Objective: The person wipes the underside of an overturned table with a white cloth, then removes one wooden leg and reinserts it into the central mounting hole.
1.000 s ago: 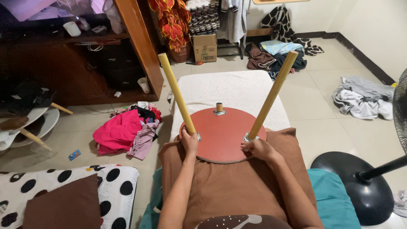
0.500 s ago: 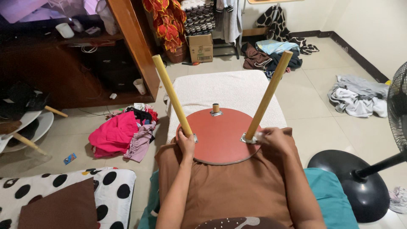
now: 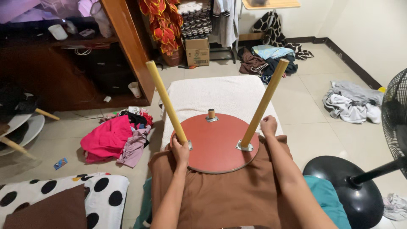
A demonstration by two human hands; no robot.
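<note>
Both hands have shifted: the left hand [image 3: 181, 149] is now clenched around the left leg [image 3: 166, 101], while the right hand [image 3: 268, 126] is moved up against the right leg [image 3: 264, 103] of the upturned red stool seat [image 3: 214, 142].

Around me: pale tiled floor [image 3: 313, 114], dark wood cabinet [image 3: 63, 72] at left, white wall [image 3: 373, 29] at right, black fan base [image 3: 352, 191] near right, clothes heaps [image 3: 114, 138] scattered.

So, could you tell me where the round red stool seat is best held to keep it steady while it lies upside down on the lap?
Probably by its two yellow legs, low down near the metal plates, coming from the near side. The red seat is flat and wide, while the legs give round handles. The left hand grips the left leg at its base; the right hand touches the right leg.
</note>
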